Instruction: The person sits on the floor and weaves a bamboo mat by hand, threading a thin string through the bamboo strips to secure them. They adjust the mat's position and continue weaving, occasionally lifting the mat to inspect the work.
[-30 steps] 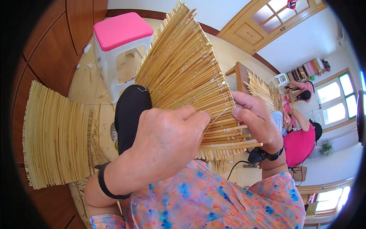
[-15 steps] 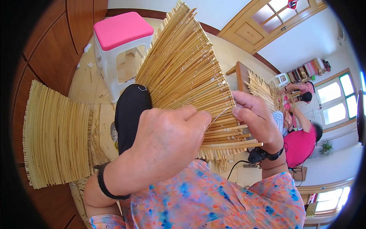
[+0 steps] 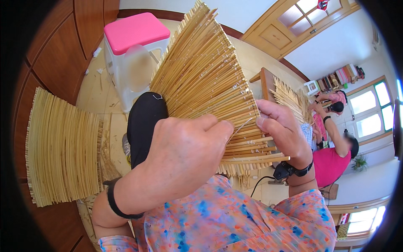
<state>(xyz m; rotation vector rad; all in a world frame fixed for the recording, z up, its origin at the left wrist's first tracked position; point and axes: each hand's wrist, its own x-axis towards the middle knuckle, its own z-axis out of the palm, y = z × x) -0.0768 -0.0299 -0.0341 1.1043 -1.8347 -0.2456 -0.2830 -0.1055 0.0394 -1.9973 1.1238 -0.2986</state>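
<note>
I'd pull the white thread [image 3: 242,126] snug, left hand [image 3: 187,143] pinched on it, right hand [image 3: 280,126] clamping the stick mat [image 3: 201,63] around four o'clock.

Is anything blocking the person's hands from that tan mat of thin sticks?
Nothing visible: the bare right hand grips the edge of the tan mat of thin straight sticks, and the bare left hand is close over it, holding a thin pale strand.

This looks like a home doubling as a workshop: panelled door [image 3: 275,37], plant [image 3: 359,162] and stool [image 3: 136,31] seem domestic, while a reed mat [image 3: 205,63], loose reeds [image 3: 289,100] by the desk [image 3: 264,80] and scraps [image 3: 108,161] on the floor [image 3: 252,59] suggest craftwork.
</note>
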